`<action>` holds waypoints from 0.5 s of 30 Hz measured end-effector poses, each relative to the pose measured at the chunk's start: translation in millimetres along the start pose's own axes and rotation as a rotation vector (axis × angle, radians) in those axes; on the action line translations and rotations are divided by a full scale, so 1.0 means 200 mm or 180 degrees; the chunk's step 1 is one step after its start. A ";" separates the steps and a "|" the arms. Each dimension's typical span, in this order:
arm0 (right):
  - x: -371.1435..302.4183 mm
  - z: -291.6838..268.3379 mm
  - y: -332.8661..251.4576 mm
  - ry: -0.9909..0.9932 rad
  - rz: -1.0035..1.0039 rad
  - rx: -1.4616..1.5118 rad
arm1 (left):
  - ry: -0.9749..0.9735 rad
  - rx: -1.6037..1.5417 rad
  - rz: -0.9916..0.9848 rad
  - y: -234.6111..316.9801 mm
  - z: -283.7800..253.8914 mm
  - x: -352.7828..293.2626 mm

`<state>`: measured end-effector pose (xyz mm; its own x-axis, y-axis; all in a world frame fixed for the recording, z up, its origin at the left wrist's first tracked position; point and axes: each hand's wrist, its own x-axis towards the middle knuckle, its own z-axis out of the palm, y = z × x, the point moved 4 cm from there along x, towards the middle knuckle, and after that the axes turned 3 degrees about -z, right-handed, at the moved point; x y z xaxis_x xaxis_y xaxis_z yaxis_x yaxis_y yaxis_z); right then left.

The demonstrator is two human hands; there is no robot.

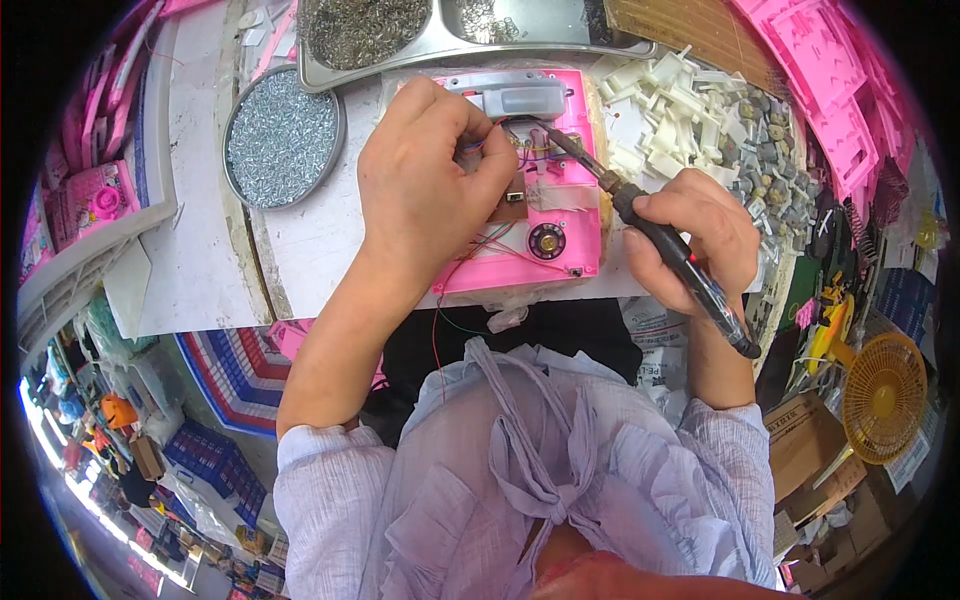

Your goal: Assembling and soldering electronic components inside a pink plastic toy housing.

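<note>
A pink plastic casing (470, 275) lies on the table in front of me, with coloured wires, a small round speaker (547, 240) and a grey plastic piece (528, 98) in it. My right hand (708, 238) is wrapped round the dark handle of a soldering iron (660, 238). The iron's tip points up and left, over the wires in the casing's upper part. Beside that tip, my left hand (420, 165) is closed in a pinch on what looks like a thin wire (518, 120); the fingers hide part of it.
A round dish of small silvery screws (283, 140) stands at left. Behind the casing is a metal tray (470, 52) holding small metal parts. White plastic pieces (660, 115) and grey metal parts (765, 130) pile at right, near pink casings (815, 85). A yellow fan (884, 398) stands lower right.
</note>
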<state>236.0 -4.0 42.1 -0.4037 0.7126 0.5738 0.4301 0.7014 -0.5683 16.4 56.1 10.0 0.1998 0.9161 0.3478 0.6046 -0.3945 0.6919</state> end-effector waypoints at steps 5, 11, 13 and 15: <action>0.00 0.00 0.01 0.0325 0.0038 0.0045 | 0.0008 0.0096 0.0004 0.01 0.00 0.00; -0.01 -0.02 0.02 0.0303 0.0068 -0.0031 | -0.0075 0.0050 -0.0154 0.00 0.00 -0.01; -0.02 -0.04 0.01 0.0314 0.0156 -0.0073 | 0.0102 0.0084 0.0048 0.03 -0.03 -0.01; -0.04 -0.07 0.01 0.0406 0.0229 -0.0058 | 0.0081 0.0023 0.0231 0.08 -0.06 -0.02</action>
<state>251.1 -8.4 45.5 -0.2660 0.7522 0.6028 0.4694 0.6473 -0.6006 16.3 44.3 27.0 0.2236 0.8830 0.4127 0.5949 -0.4591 0.6598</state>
